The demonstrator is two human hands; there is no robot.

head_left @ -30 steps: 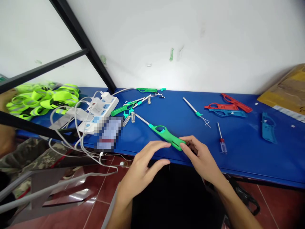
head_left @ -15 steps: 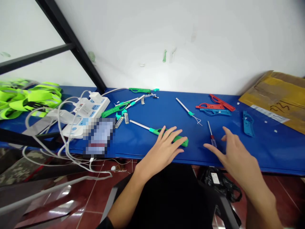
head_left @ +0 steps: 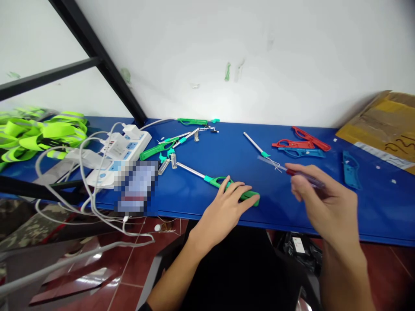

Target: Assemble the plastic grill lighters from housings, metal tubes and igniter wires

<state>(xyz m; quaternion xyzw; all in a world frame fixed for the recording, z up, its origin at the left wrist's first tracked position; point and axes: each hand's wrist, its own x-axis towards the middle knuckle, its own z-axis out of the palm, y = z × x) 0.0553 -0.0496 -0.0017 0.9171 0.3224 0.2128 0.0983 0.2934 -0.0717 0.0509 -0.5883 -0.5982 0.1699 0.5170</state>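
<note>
A green long-nosed lighter (head_left: 251, 197) with a metal tube lies near the front edge of the blue table (head_left: 227, 151). My left hand (head_left: 227, 207) rests flat on its handle, fingers spread. To the right, my right hand (head_left: 327, 203) is lifted above the table and pinches a small screwdriver (head_left: 300, 174) with a red and clear handle; it is blurred by motion, its shaft pointing left.
Red (head_left: 306, 139) and blue (head_left: 352, 169) lighter shells and a loose metal tube (head_left: 259, 149) lie at the right. More green parts (head_left: 175, 144), a white power strip (head_left: 121, 153) with cables and yellow-green straps (head_left: 35, 134) sit left. A cardboard box (head_left: 382, 125) stands far right.
My right hand left the lighter, reached right, and picked the screwdriver off the table. My left hand moved onto the lighter's handle and stays there.
</note>
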